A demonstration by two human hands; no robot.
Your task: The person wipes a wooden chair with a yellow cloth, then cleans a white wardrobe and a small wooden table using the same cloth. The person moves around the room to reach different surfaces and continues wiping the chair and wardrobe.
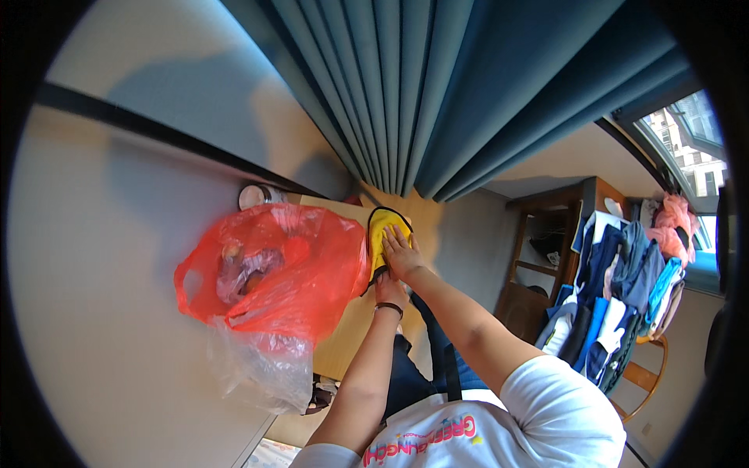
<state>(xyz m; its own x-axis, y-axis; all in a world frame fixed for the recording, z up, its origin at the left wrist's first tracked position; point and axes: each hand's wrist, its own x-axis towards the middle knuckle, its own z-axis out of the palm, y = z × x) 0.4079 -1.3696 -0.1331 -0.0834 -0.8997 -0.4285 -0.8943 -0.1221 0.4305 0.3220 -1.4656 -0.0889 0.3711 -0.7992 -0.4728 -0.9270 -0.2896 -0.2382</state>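
Observation:
A yellow cloth with a dark edge (381, 229) lies at the right end of a light wooden surface (342, 345). My right hand (402, 253) rests on it with the fingers spread. Just below, my left hand (388, 289), with a dark band at the wrist, is at the cloth's lower edge; its fingers are partly hidden, so its grip cannot be made out. Close to the left of both hands sits a red plastic bag (316, 263) with wrapped items inside.
A clear plastic bag (269, 362) hangs below the red one. Behind stands a lidded jar (253, 198) by the wall. Long blue-grey curtains (398, 105) hang ahead. At the right, clothes (614, 281) are piled over a wooden chair (643, 377) beside a wooden cabinet (529, 298).

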